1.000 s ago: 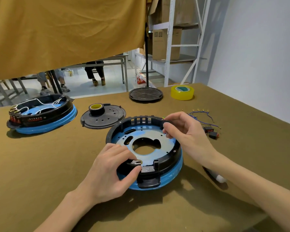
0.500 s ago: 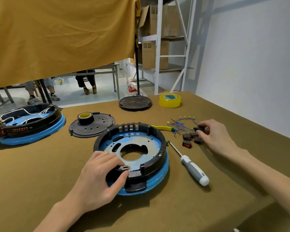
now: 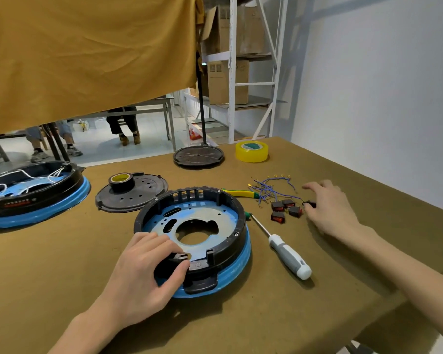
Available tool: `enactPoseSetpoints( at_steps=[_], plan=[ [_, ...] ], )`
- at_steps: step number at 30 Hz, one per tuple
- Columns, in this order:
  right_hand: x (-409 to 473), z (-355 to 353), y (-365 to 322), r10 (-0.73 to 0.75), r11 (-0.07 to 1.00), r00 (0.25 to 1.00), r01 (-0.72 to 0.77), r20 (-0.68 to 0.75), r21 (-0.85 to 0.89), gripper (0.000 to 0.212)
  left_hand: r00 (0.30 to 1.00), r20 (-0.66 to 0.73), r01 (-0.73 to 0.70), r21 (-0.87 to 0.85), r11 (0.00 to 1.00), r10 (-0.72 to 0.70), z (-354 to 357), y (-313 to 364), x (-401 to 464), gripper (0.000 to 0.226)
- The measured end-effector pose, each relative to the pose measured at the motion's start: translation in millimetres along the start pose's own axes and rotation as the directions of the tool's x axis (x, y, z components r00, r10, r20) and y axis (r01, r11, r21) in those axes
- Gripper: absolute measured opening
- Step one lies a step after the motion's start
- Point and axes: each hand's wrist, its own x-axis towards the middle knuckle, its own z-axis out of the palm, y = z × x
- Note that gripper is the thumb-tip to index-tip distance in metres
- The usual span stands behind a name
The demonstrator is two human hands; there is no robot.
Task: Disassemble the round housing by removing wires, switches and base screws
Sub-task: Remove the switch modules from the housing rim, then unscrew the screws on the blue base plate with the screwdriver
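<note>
Two hands: left hand (image 3: pixel 141 272) fingers grip the round housing (image 3: pixel 195 238) rim; right hand (image 3: pixel 329 210) apparently pinches a switch (image 3: pixel 310 204).

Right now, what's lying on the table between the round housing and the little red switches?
In the head view, a screwdriver with a grey and white handle lies between the round housing and the switches, its tip pointing toward the housing's far side.

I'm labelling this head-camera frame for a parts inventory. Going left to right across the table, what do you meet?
Wired housing → black lid with a tape roll on it → open round housing, gripped by the left hand → screwdriver → red switches → right hand.
</note>
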Motion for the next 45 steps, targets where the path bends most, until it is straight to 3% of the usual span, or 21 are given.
enactPoseSetpoints(
  at_steps=[3,6,11,13,16,19,23,27,30,32,34,36,37,39,40,41,43,45],
  plan=[
    [-24,-11,-38,-0.196,0.920,0.980,0.200,-0.047,0.336,0.020,1.000,-0.002,0.004,-0.002,1.000,-0.004,2,0,0,0.024],
    [-53,-17,-84,-0.442,0.762,0.897,0.382,-0.010,0.523,0.012,1.000,0.004,0.014,-0.007,1.000,-0.014,3,0,2,0.025],
    [-69,-8,-112,-0.641,0.745,0.746,0.549,0.178,0.379,0.051,0.999,-0.009,0.047,-0.024,0.999,-0.047,0,1,2,0.023],
    [-70,-6,-108,-0.647,0.736,0.726,0.513,0.235,0.442,0.069,0.996,-0.043,0.075,-0.051,0.996,-0.077,-4,3,5,0.023],
    [-69,-9,-109,-0.620,0.701,0.765,0.441,0.174,0.561,0.092,0.978,-0.143,0.135,-0.109,0.985,-0.150,-12,9,15,0.023],
    [-63,-19,-118,-0.572,0.665,0.818,0.426,0.053,0.613,0.093,0.934,-0.223,0.227,-0.234,0.945,-0.279,-19,16,30,0.028],
    [-54,-29,-129,-0.533,0.643,0.846,0.401,0.006,0.653,0.087,0.907,-0.239,0.215,-0.447,0.868,-0.348,-28,23,41,0.034],
    [-54,-20,-121,-0.547,0.600,0.822,0.255,0.157,0.758,0.090,0.939,-0.223,0.218,-0.197,0.956,-0.260,-21,20,25,0.033],
    [-57,-8,-107,-0.551,0.594,0.762,0.072,0.340,0.801,0.087,0.993,-0.054,0.107,0.054,0.993,-0.104,-8,21,6,0.042],
    [-60,-3,-103,-0.506,0.640,0.769,0.030,0.391,0.768,0.085,0.999,0.029,0.033,0.067,0.997,-0.035,-4,22,-4,0.047],
    [-61,1,-107,-0.420,0.676,0.815,-0.013,0.400,0.737,0.086,0.996,-0.039,0.072,-0.091,0.993,-0.075,-10,17,-5,0.042],
    [-56,2,-122,-0.314,0.736,0.846,-0.070,0.431,0.674,0.079,0.939,-0.185,0.244,-0.237,0.940,-0.291,-16,2,-1,0.036],
    [-51,2,-130,-0.267,0.765,0.847,-0.104,0.459,0.636,0.066,0.870,-0.204,0.392,-0.267,0.881,-0.449,-18,-9,4,0.038],
    [-43,4,-145,-0.211,0.791,0.852,-0.139,0.479,0.596,0.035,0.663,0.025,0.716,-0.313,0.624,-0.748,-20,-24,14,0.056],
    [-43,5,-150,-0.208,0.792,0.864,-0.126,0.458,0.597,0.023,0.575,0.176,0.792,-0.365,0.490,-0.799,-17,-29,15,0.056],
    [-44,7,-154,-0.213,0.786,0.881,-0.103,0.422,0.610,0.017,0.536,0.276,0.811,-0.431,0.396,-0.798,-14,-32,15,0.046],
    [-48,9,-154,-0.230,0.745,0.916,-0.051,0.329,0.665,0.018,0.604,0.241,0.739,-0.527,0.420,-0.760,-12,-34,11,0.022],
    [-52,11,-149,-0.269,0.654,0.935,0.002,0.230,0.756,0.033,0.725,0.128,0.592,-0.617,0.518,-0.677,-16,-36,6,0.024]
  ],
)
